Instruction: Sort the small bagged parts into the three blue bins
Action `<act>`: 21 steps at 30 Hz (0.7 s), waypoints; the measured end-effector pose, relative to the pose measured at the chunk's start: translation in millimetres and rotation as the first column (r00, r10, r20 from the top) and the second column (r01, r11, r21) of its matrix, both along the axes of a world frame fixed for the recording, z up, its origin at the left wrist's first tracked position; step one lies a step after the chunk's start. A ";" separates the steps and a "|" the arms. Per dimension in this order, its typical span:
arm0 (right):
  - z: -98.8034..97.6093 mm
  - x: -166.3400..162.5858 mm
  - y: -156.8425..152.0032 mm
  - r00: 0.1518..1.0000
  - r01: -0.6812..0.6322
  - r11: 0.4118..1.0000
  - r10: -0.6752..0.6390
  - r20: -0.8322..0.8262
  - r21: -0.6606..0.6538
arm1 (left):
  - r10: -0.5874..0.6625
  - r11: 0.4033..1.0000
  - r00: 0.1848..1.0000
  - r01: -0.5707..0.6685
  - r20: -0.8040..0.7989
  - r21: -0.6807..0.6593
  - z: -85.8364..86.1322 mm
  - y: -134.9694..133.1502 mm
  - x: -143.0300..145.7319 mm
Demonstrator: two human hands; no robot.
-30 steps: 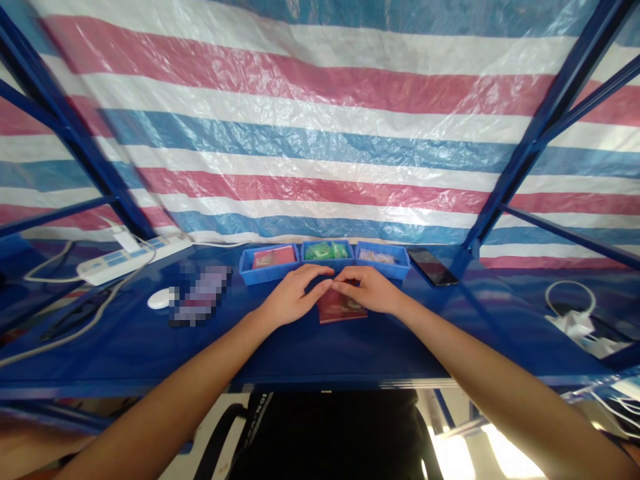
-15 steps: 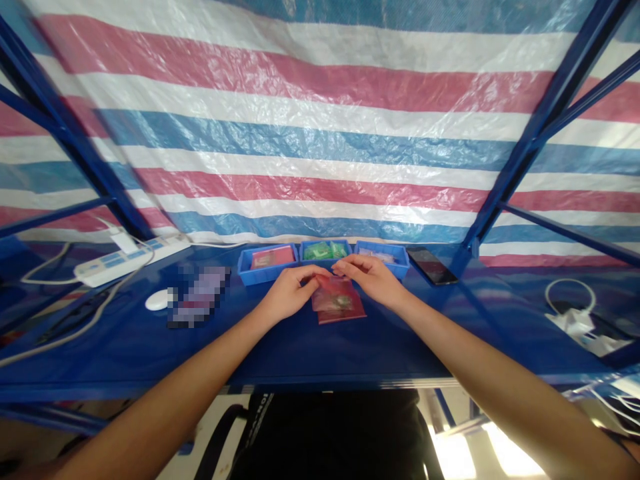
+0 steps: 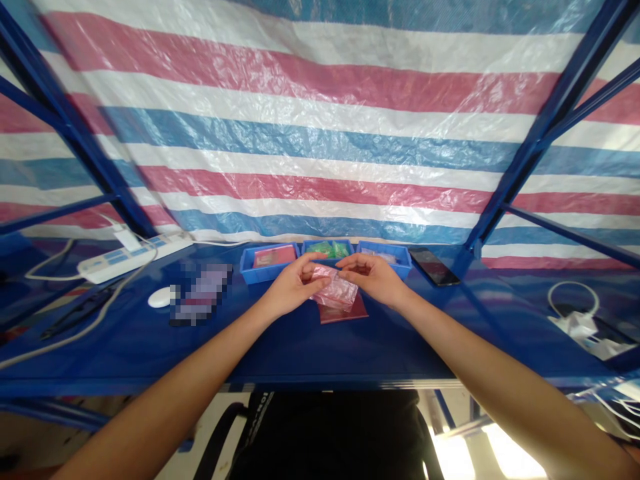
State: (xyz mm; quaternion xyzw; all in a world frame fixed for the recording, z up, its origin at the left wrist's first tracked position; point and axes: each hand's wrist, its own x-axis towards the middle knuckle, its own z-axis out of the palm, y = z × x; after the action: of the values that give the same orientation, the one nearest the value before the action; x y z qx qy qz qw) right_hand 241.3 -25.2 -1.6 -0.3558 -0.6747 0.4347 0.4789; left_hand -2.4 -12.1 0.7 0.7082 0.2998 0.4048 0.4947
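Note:
Both hands hold one small translucent red plastic bag (image 3: 337,291) just above a stack of red bags (image 3: 346,312) on the blue table (image 3: 310,347). My left hand (image 3: 290,287) pinches the bag's left top edge. My right hand (image 3: 373,277) pinches its right top edge. The bag hangs tilted and looks crinkled, and what it holds is hard to make out. Behind the hands stand three small blue trays: one with red bags (image 3: 270,259), one with green items (image 3: 327,249), one with pale items (image 3: 383,253).
A black phone (image 3: 434,267) lies right of the trays. On the left are a white power strip (image 3: 131,257), a white mouse (image 3: 161,297) and a blurred item (image 3: 200,300). A white charger and cable (image 3: 575,323) sit far right. Blue frame posts and a striped tarp enclose the table.
Both hands were flat on the red stack; they pinched the top bag and lifted it off the stack, raising it toward the trays.

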 end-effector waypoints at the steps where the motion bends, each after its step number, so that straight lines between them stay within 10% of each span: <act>1: -0.2 0.7 0.5 1.000 0.009 1.000 -0.009 -0.005 -0.011 | -0.005 1.000 1.000 0.005 0.003 -0.025 -0.5 1.5 -0.6; 12: 8.8 -5.2 -10.3 0.998 -0.028 0.997 0.024 -0.053 -0.076 | 0.184 0.957 0.981 -0.192 0.056 0.220 11.5 -6.0 3.4; 21: -0.5 1.3 0.6 0.997 0.066 0.996 -0.067 -0.023 -0.061 | 0.055 0.995 0.998 -0.053 -0.022 0.081 3.0 0.5 1.2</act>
State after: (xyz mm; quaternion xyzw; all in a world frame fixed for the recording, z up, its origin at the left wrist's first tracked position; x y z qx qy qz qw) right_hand 242.6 -24.6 -2.1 -0.3870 -0.6431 0.4430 0.4903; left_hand -1.2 -11.6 3.7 0.7241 0.3080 0.4212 0.4511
